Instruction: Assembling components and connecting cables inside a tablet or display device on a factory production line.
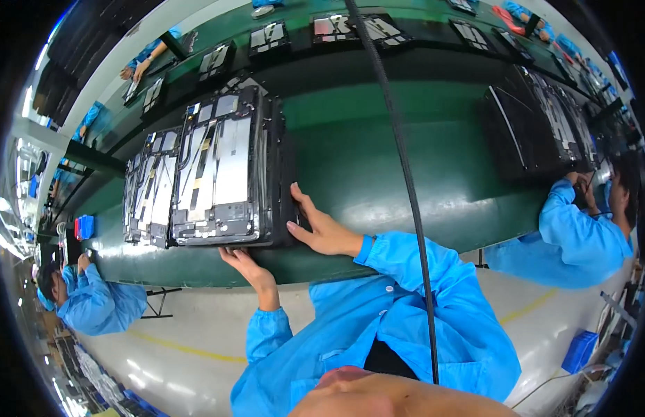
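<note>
A tall stack of flat, black-framed devices like opened tablets point(216, 167) stands left of centre on the green bench. Its top one shows silver panels, dark ribbon strips and a yellowish tab. My left hand point(254, 272) holds the stack's near edge, fingertips partly hidden under it. At the stack's right side, my right hand point(326, 226) grips with thumb and forefinger spread apart and pressed to the side; its other fingers are hidden. A second stack of similar devices point(150, 187) adjoins on the left.
Similar opened devices point(269, 36) line the raised shelf behind. Another stack point(520, 132) stands at the right, beside a co-worker in blue point(569, 229). One more co-worker point(103, 299) sits at the left, near a blue bin point(86, 226). A dark cord point(399, 139) crosses the view.
</note>
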The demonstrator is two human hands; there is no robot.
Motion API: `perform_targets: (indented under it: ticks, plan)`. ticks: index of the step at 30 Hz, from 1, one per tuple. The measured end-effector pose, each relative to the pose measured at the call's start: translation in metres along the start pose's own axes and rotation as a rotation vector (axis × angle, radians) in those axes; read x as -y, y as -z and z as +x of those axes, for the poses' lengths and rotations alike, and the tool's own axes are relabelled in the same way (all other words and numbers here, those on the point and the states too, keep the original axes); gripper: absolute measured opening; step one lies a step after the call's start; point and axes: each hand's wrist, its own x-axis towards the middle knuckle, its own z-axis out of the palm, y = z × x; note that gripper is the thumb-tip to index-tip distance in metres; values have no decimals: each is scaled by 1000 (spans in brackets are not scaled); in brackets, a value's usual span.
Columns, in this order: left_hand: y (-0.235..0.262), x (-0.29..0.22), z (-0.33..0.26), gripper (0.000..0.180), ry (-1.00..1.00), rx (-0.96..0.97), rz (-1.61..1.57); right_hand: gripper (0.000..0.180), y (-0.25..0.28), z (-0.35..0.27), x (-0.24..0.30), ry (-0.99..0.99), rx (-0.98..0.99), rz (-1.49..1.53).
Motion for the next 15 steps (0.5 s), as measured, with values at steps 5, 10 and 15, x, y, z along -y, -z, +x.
perform_targets:
  ticks: [5, 10, 15]
  plan:
    - [-10, 5, 7, 76, -129, -33, 218, 99, 2, -4, 9, -13, 51, -168]
    - [-5, -3, 4, 68, -140, -98, 269, 80, 14, -1, 4, 39, -90, -184]
    - [9, -45, 0, 60, -319, -265, 254, 37, 47, 39, 33, 37, -469, -4]
